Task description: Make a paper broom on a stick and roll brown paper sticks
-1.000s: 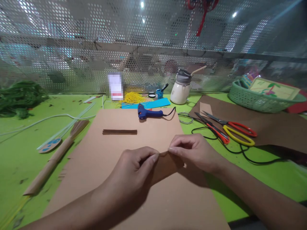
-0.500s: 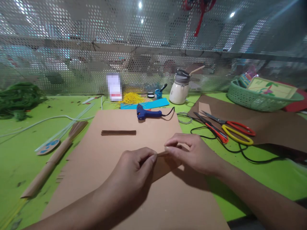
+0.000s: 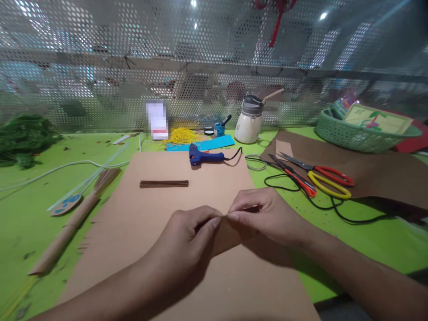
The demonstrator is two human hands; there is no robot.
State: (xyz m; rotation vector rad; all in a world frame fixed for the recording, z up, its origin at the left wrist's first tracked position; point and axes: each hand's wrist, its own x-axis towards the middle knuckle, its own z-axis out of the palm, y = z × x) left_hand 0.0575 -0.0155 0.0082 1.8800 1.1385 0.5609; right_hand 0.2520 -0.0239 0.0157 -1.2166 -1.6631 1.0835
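Both hands meet over a large tan cardboard sheet lying on the green table. My left hand and my right hand each pinch the top edge of a small brown paper piece, fingertips nearly touching at its fold. The piece hangs below the fingers, partly hidden by both hands. A folded dark brown strip lies flat on the cardboard farther back.
A blue glue gun with a black cord lies at the cardboard's far edge. Red and yellow scissors rest on brown paper to the right. A green basket, white jar, rolled paper tube and perforated metal wall surround.
My right hand has shifted slightly left along the paper edge, so its fingertips now almost touch my left thumb. The left hand has barely moved.
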